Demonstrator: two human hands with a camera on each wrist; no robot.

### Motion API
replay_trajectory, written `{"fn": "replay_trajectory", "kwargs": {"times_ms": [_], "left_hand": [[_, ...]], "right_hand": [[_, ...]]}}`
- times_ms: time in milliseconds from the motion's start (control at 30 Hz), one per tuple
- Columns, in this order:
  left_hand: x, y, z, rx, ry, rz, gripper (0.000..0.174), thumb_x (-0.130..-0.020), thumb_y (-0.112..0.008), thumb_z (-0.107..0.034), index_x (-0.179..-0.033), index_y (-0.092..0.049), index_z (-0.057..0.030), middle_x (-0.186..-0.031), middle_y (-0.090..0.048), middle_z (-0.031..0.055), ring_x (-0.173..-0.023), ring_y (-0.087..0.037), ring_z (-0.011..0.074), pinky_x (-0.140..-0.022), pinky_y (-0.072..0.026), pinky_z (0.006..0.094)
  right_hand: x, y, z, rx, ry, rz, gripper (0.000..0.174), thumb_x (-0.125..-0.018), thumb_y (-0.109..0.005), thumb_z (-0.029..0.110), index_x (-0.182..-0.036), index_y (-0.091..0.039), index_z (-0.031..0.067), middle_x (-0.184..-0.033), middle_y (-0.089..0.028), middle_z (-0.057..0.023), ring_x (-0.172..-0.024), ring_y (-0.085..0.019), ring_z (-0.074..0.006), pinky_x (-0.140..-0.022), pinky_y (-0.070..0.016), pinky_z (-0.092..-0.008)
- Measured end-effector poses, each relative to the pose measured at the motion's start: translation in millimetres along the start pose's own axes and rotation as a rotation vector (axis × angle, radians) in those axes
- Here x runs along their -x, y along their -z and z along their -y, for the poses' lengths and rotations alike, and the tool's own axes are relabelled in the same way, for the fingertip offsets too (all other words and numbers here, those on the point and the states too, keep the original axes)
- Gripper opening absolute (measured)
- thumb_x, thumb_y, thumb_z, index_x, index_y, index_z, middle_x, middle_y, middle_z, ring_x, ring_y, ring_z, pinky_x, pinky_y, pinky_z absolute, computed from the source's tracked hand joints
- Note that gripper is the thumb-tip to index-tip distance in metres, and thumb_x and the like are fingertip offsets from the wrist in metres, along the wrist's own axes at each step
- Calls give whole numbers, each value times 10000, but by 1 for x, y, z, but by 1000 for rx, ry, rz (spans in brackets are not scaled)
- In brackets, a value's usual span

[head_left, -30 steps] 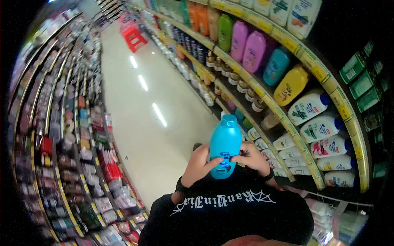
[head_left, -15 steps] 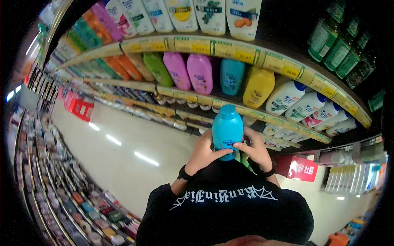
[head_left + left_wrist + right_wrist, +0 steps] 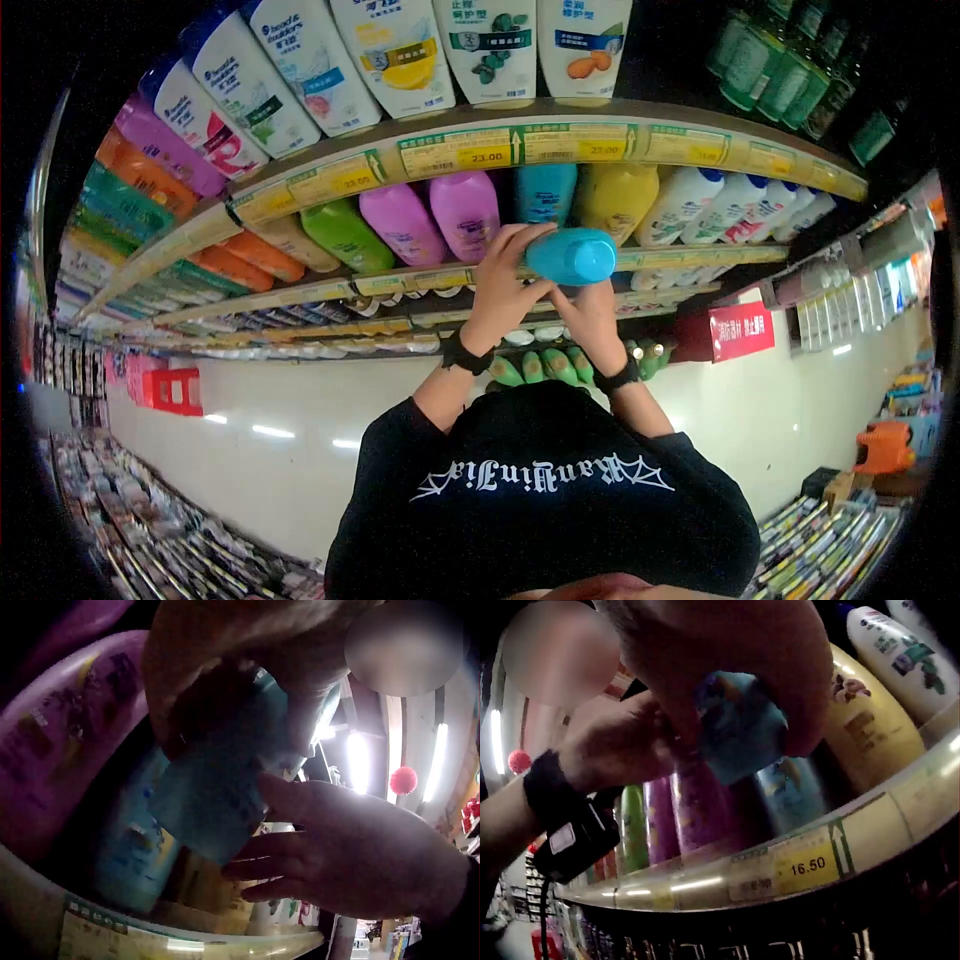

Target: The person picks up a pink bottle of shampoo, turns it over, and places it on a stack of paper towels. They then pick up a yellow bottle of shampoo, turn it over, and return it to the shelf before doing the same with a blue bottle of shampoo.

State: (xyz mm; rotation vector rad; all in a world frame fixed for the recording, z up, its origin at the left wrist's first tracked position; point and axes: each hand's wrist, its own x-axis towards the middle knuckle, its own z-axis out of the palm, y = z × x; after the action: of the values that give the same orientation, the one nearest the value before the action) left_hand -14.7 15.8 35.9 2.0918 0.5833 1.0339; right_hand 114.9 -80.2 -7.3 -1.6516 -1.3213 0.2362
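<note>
A blue shampoo bottle is tipped over in front of the shelf, its cap end toward the head camera. My left hand grips one side, fingers curled over the top. My right hand holds it from the other side; in the left wrist view, the right fingers lie along its edge. Just behind, on the shelf, stands a similar blue bottle, partly covered by the held one in the left wrist view. A pink bottle and a yellow bottle flank it.
White shampoo bottles line the upper shelf above a price-tag rail. Green bottles show low down between my arms. A red sign hangs at the right, and a red stool stands on the floor at left.
My view has turned from the aisle to face the shelf. Both hands have raised the blue shampoo bottle toward the shelf and tipped it from upright, cap toward me.
</note>
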Motion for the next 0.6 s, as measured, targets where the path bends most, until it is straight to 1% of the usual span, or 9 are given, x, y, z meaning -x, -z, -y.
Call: {"fn": "replay_trajectory", "kwargs": {"times_ms": [33,133,233,300,400,433,500,600], "left_hand": [[-2,-2,4,17,-17,1,620,-662,-767,-78,-1256,-595,-133,-1161,-561,98,-1058,-579,330,-907,-487,437],[-7,-5,12,41,-45,3,604,-681,-760,-107,-1261,-593,-113,-1148,-562,109,-1056,-578,336,-906,-483,435],[-8,-7,21,59,-34,11,578,-705,-764,-153,-1255,-596,-101,-1134,-565,116,-1049,-580,334,-895,-482,431],[-9,-8,24,48,4,23,561,-726,-771,-193,-1251,-598,-97,-1122,-565,121,-1040,-581,332,-886,-481,429],[-10,-8,28,-3,62,59,607,-753,-823,-327,-1242,-591,-52,-1179,-569,118,-1086,-571,326,-929,-471,473],[-10,-8,29,7,57,58,614,-751,-822,-340,-1235,-591,-42,-1173,-572,124,-1086,-570,329,-928,-470,475],[-10,-8,31,26,47,53,631,-748,-822,-367,-1222,-591,-21,-1162,-576,135,-1085,-569,335,-926,-468,477],[-12,-8,29,-8,81,64,615,-758,-810,-385,-1207,-600,-20,-1159,-581,148,-1087,-567,344,-933,-464,481]], "right_hand": [[-3,-9,-5,46,71,-80,720,-776,-779,149,-1361,-396,-23,-1349,-441,-250,-1229,-475,-417,-986,-430,-485],[-6,-38,-30,186,138,-119,662,-750,-780,116,-1308,-450,-21,-1340,-440,-248,-1243,-440,-434,-1019,-392,-497],[-6,-51,-29,178,11,-180,600,-727,-778,92,-1241,-490,-18,-1316,-449,-253,-1211,-438,-452,-1019,-377,-497],[-9,-54,-24,135,12,-222,590,-717,-772,79,-1223,-485,-20,-1270,-460,-255,-1165,-448,-454,-987,-384,-499],[-12,-61,-30,92,-33,-247,561,-722,-759,65,-1197,-472,-24,-1190,-472,-251,-1100,-459,-457,-925,-397,-504],[-12,-64,-34,80,-56,-248,550,-727,-754,61,-1188,-467,-25,-1161,-475,-248,-1078,-462,-458,-902,-401,-505],[-12,-68,-39,92,-33,-260,553,-731,-747,56,-1192,-452,-28,-1122,-472,-243,-1044,-464,-455,-866,-402,-506],[-12,-70,-39,137,-23,-268,545,-740,-736,50,-1190,-439,-27,-1090,-466,-242,-1012,-465,-452,-830,-403,-504]]}}
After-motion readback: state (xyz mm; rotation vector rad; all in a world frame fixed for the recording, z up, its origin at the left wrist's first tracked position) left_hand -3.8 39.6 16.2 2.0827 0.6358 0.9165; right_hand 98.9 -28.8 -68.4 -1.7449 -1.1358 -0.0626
